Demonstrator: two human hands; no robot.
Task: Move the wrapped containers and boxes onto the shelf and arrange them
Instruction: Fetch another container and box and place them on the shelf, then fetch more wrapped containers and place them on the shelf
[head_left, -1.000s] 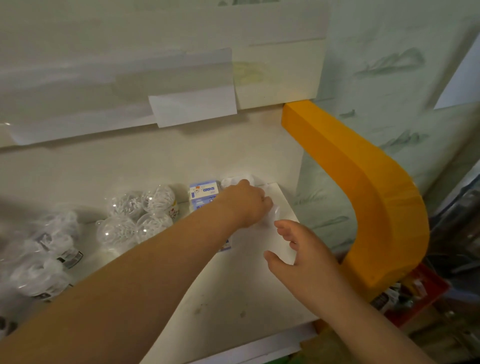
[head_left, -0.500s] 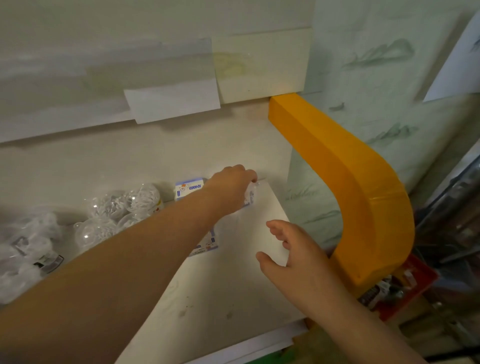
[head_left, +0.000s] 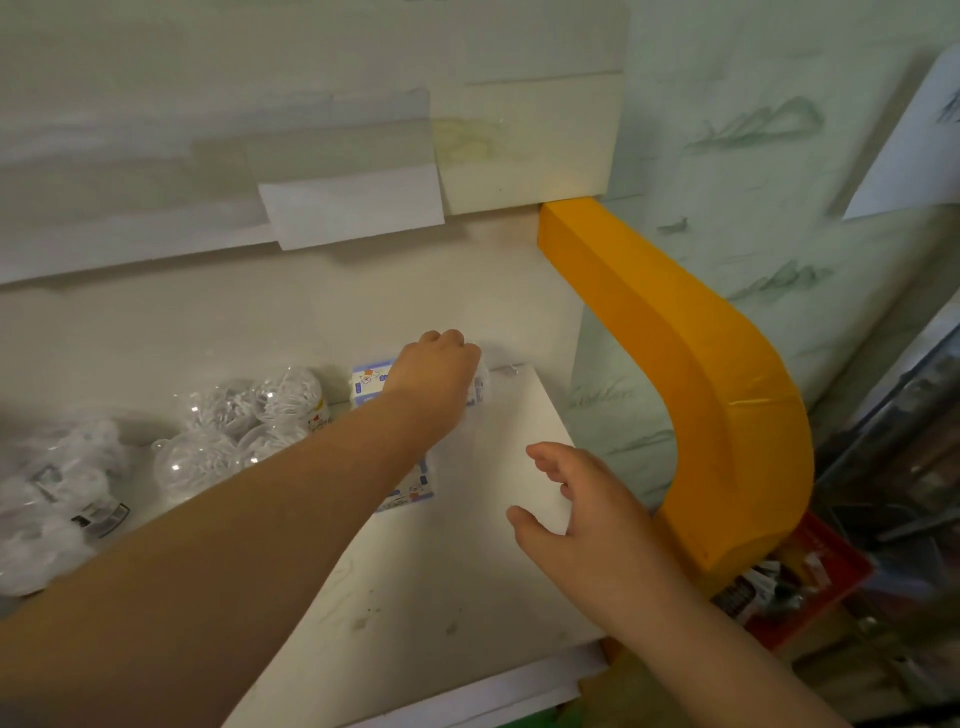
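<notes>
At the far left of the white shelf (head_left: 467, 597) we are seeing crinkled wrapped bundles (head_left: 57, 499) with a dark label. Just right of them clear wrapped containers (head_left: 244, 421) are sitting clustered together near the back wall. Next we are seeing a white and blue box (head_left: 370, 383) standing at the back, and another box (head_left: 413, 491) lying flat, partly hidden under our left forearm. Our left hand (head_left: 439, 371) is reaching to the far edge of the shelf, fingers curled over a small clear wrapped item (head_left: 479, 387); we cannot tell how firmly it is gripping. Our right hand (head_left: 582, 514) is hovering nearer, fingers loosely spread, holding nothing. An orange curved frame (head_left: 727, 395) is bordering the shelf on the right, with a red bin (head_left: 826, 582) below it.
</notes>
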